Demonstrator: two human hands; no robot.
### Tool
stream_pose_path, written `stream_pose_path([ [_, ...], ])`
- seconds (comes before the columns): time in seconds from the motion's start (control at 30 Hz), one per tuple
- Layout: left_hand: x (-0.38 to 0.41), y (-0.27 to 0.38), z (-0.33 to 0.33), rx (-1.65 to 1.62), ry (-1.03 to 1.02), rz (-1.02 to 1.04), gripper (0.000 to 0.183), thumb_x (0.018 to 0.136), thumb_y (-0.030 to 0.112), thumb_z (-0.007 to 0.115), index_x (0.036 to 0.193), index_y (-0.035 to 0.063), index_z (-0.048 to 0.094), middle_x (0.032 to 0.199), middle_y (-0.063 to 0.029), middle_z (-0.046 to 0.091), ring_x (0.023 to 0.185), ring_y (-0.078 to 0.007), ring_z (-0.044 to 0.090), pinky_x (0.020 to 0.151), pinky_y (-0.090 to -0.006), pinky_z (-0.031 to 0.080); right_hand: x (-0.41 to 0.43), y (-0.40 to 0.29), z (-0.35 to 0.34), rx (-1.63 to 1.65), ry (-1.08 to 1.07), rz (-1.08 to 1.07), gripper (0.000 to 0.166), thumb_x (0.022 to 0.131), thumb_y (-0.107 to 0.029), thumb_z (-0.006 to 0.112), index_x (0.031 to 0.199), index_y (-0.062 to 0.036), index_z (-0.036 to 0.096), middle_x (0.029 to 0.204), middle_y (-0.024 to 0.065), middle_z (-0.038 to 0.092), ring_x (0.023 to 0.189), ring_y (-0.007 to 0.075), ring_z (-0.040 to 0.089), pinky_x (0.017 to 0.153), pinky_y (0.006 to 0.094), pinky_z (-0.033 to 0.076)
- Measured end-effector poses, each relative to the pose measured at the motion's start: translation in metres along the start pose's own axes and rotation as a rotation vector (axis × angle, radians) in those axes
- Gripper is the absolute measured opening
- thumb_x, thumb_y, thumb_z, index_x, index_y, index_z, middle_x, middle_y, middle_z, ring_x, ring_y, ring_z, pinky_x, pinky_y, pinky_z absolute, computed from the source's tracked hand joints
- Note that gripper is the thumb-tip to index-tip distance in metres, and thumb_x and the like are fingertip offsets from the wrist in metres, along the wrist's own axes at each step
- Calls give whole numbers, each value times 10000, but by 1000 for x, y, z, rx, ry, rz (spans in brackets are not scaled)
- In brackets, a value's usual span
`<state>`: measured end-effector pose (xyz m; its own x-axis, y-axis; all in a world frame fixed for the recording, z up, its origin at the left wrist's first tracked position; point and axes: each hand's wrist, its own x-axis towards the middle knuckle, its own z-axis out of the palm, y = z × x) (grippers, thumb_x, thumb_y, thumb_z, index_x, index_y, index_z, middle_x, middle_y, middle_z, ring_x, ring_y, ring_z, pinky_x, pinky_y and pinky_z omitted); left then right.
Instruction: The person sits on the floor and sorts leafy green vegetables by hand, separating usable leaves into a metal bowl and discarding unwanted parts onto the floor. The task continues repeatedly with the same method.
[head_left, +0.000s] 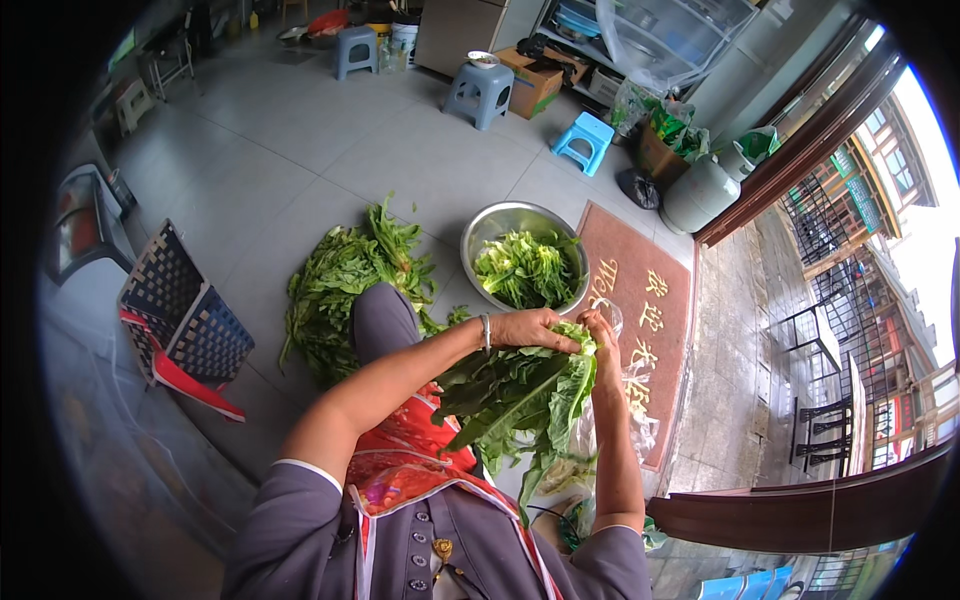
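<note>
A bunch of long-leaved leafy greens (525, 397) hangs over my lap, held up near its pale stem end. My left hand (536, 330), below a silver bracelet, grips the bunch from the left. At the stem end, my right hand (598, 330) has its fingers closed on the same greens. Just beyond my hands stands a stainless steel bowl (471, 247) with paler leaves and stems (529, 266) in it. A large heap of leafy greens (337, 277) lies on the floor to the left of the bowl, partly hidden by my knee.
A reddish welcome mat (630, 247) lies right of the bowl, by the doorway. Clear plastic bags (641, 427) lie beside my right arm. A woven basket (187, 307) with red straps stands at left. Farther off are a blue stool (586, 139) and a gas cylinder (701, 195).
</note>
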<state>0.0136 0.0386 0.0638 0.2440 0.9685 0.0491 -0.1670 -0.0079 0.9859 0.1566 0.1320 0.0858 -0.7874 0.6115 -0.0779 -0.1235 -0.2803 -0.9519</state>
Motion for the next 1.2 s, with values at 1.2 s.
stream_pose_path([
  [1.2, -5, -12, 27, 1490, 636, 304, 161, 681, 105, 598, 825, 52, 547, 742, -86, 571, 736, -241, 570, 678, -351, 451, 57, 51, -66, -1122, 313, -276, 234, 860, -211, 445, 890, -14, 568, 711, 167, 615, 628, 272, 613, 550, 371, 463],
])
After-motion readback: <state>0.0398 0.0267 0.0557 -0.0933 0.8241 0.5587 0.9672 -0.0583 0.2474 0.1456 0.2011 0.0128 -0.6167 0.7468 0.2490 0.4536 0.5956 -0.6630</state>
